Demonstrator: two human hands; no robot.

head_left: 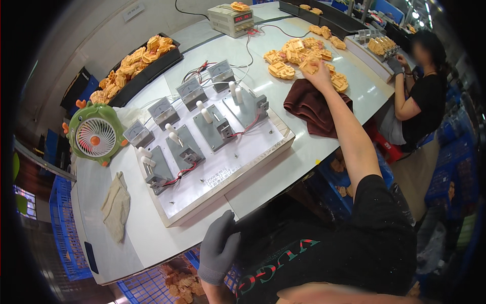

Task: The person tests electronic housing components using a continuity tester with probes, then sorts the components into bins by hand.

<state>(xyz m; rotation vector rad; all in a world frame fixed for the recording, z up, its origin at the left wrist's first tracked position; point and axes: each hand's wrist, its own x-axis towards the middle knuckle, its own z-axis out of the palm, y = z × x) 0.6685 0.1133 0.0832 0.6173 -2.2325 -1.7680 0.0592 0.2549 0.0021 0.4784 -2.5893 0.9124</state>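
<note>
My right hand (318, 77) is bare and reaches over the far right of the table. Its fingers are closed on a yellow-orange plastic part (309, 64) at the near side of a loose pile of the same parts (295, 46). In a grey glove, my left hand (220, 248) hangs at the table's front edge, fingers stretched out and thumb apart, holding nothing. Between my hands stands a white test fixture (253, 157) with several grey stations, each with white-handled clamps (205, 114), and small panel meters (192, 93) behind them. No orange part shows in the stations.
A dark brown cloth (316, 109) lies below my right forearm. At left are a green fan (96, 133), a beige glove (117, 205) and a black tray of orange parts (147, 73). A power supply (231, 21) stands at the back. A co-worker (425, 91) sits at right.
</note>
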